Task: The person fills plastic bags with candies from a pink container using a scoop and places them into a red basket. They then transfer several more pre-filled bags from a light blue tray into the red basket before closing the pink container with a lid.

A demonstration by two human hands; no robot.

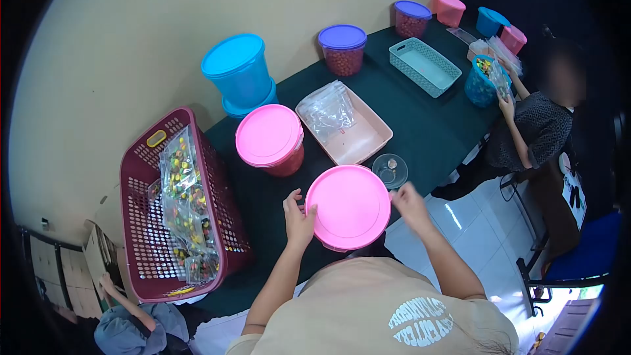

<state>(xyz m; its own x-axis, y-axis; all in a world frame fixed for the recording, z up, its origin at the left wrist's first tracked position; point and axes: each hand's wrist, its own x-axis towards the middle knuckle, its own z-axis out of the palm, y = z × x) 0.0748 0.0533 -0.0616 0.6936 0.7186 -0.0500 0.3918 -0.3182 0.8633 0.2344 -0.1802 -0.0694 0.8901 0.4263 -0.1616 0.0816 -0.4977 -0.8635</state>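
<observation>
A round tub with a pink lid (348, 205) stands at the near edge of the dark green table (427, 125). My left hand (299, 217) grips the lid's left rim, fingers curled on it. My right hand (411, 202) rests at the lid's right rim; whether it grips the lid is unclear. Just behind the tub is a small clear bowl (390, 169). A second pink-lidded tub (270, 138) with reddish contents stands further back to the left.
A maroon basket (141, 223) of candy bags sits at left. Behind are a peach tray (368, 138) with plastic bags, stacked blue tubs (236, 72), purple-lidded jars (342, 49), a teal basket (424, 66). One person (532, 131) works at right; another crouches at lower left (131, 329).
</observation>
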